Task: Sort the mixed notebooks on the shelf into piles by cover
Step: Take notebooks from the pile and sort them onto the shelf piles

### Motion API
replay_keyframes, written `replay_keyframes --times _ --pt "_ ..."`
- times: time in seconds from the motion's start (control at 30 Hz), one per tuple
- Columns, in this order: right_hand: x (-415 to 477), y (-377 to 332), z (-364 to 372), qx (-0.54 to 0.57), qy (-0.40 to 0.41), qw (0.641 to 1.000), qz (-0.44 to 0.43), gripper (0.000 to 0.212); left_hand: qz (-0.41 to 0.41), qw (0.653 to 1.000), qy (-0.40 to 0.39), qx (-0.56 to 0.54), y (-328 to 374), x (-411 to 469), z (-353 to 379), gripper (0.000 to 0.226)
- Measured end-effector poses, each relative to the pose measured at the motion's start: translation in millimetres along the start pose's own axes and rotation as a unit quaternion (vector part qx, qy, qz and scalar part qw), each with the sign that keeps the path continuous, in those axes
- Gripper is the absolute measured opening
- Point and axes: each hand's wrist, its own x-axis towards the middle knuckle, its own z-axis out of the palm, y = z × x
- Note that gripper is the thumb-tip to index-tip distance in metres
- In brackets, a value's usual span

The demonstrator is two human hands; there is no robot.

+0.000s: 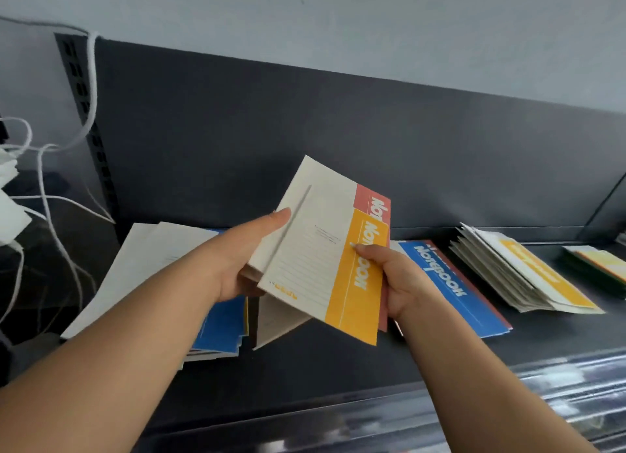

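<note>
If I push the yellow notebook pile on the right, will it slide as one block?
Probably not: the yellow pile lies fanned and uneven, so its upper notebooks would likely slip sideways. The thin covers look floppy, so it may sag when lifted.

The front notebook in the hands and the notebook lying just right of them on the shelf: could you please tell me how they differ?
The held notebook has a yellow band; the lying notebook has a blue one. The held notebook tilts above the shelf, gripped by the left hand and right hand; the lying notebook rests flat. Both bands carry white "Notebook" lettering.
</note>
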Motion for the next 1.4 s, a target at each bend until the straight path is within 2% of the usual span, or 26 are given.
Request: replay_keyframes --times 0.13,0.17,0.27,0.37,0.5,0.6,0.7,0.83,0.9,0.97,1.1,1.23,1.4 --pt "16.6 1.5 -22.0 -0.033 0.037 0.999 0.016 0.026 -0.050 0.998 0.031 0.022 -18.6 12.9 14.7 0.100" --pt "20.0 1.4 -28.4 -0.042 0.038 0.998 0.023 0.024 -0.052 0.997 0.047 0.037 -21.2 13.5 22.3 0.102" --pt "28.1 -1.4 -46.6 -0.066 0.029 0.997 0.018 0.016 -0.052 0.989 0.105 0.095 -27.5 15.8 45.2 0.085" --pt "34.2 -6.0 -57.0 -0.080 0.009 0.997 -0.012 0.018 -0.046 0.981 0.149 0.113 -30.1 14.1 55.1 0.084" --pt "32.2 -17.4 -66.5 -0.073 -0.029 0.996 -0.048 0.029 -0.010 0.984 0.168 0.066 -37.5 10.9 55.8 0.088" --pt "22.0 -30.9 -74.6 -0.051 -0.046 0.996 -0.062 0.034 0.005 0.991 0.131 -0.012 -33.0 7.7 63.1 0.098" --pt "7.9 -39.8 -82.7 -0.045 -0.053 0.996 -0.060 0.031 0.000 0.996 0.057 -0.069 -17.9 0.9 75.1 0.075" --pt "-7.6 -44.7 -97.5 -0.052 -0.056 0.996 -0.044 0.025 -0.018 0.985 -0.059 -0.161 -7.3 -4.9 102.0 0.048" --pt "-14.4 -46.9 -113.9 -0.066 -0.046 0.996 -0.048 0.026 -0.026 0.980 -0.095 -0.170 -6.2 -4.3 123.6 0.042" --pt "-21.5 -51.1 -137.1 -0.081 -0.027 0.995 -0.060 0.035 -0.031 0.980 -0.120 -0.156 -7.4 -0.5 147.3 0.045" --pt "-40.3 -67.5 -194.5 -0.121 0.036 0.984 -0.122 0.028 -0.019 0.979 -0.142 -0.142 -12.2 12.1 204.7 0.052" --pt "-61.9 -82.8 -258.1 -0.186 0.120 0.964 -0.148 0.054 -0.009 0.978 -0.131 -0.162 -14.4 20.5 278.4 0.038" --pt "-89.0 -97.6 -326.9 -0.209 0.134 0.952 -0.177 0.051 0.000 0.977 -0.126 -0.175 -7.0 27.4 355.5 0.026"
